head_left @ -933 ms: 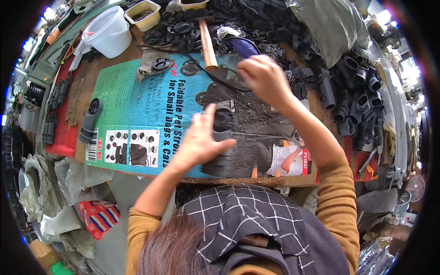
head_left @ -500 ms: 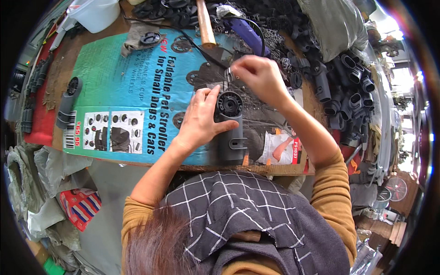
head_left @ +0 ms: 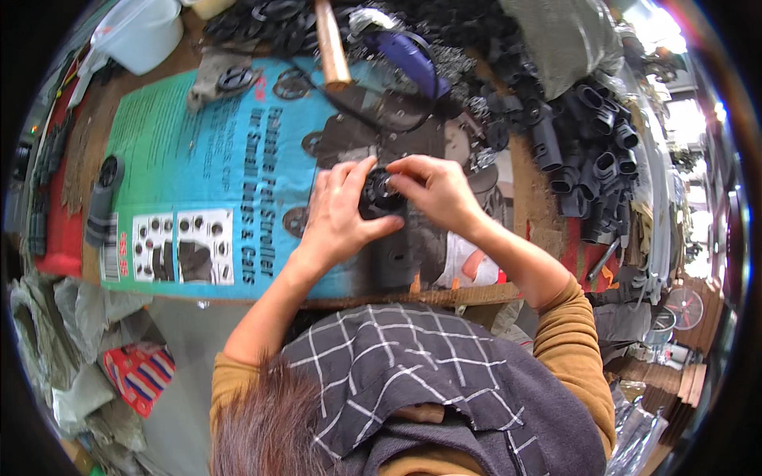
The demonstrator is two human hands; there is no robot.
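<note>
On the printed cardboard, a dark grey plastic tube fitting (head_left: 393, 254) lies with its round, recessed head (head_left: 379, 195) at the far end. My left hand (head_left: 337, 210) grips the fitting from the left, fingers along the head's far side and thumb across the near side. My right hand (head_left: 435, 190) is closed in a pinch over the head. A small shiny metal piece (head_left: 389, 183) shows at its fingertips; its exact kind is too small to tell. Part of the head is hidden by the fingers.
Beyond the hands lie a wooden-handled tool (head_left: 332, 47), a purple corded power tool (head_left: 409, 59) and a pile of small metal parts (head_left: 468, 75). Grey tube fittings (head_left: 595, 151) are heaped at right. Another fitting (head_left: 103, 202) lies at left, and a white tub (head_left: 141, 36) stands at far left.
My right hand has come down from beyond the fitting onto its round head. The left hand keeps its hold. The whole view has shifted slightly.
</note>
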